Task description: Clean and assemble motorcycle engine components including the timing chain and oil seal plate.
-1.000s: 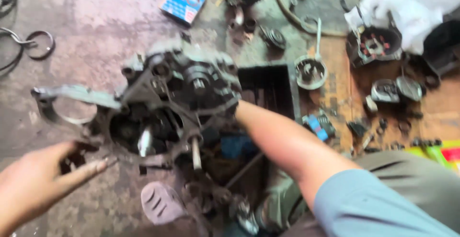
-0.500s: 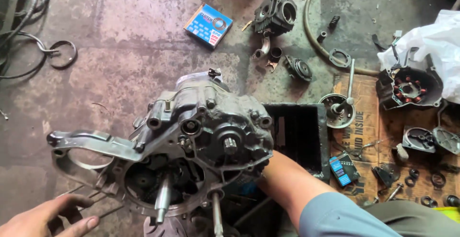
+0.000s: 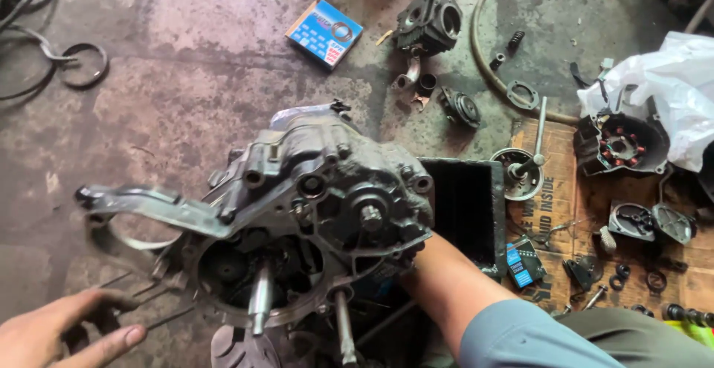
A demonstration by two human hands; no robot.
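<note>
Black metal tray [image 3: 497, 189] beside our engine case [image 3: 312, 212] shows dark inside; contents unclear. Our left hand [image 3: 56, 334] lies loosely spread on concrete; our right hand sits hidden beneath the case, grip indeterminate.

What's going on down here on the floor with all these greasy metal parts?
A person is working on a grimy engine crankcase that sits on a stained concrete floor. Their right arm reaches in under its right side, so the right hand is hidden behind the casing. The left hand lies open on the floor at lower left, beside the case and touching thin metal rods. Two shafts stick out of the case's open front. A black tray, a cylinder head, a small blue box and loose parts on cardboard lie around.
</note>
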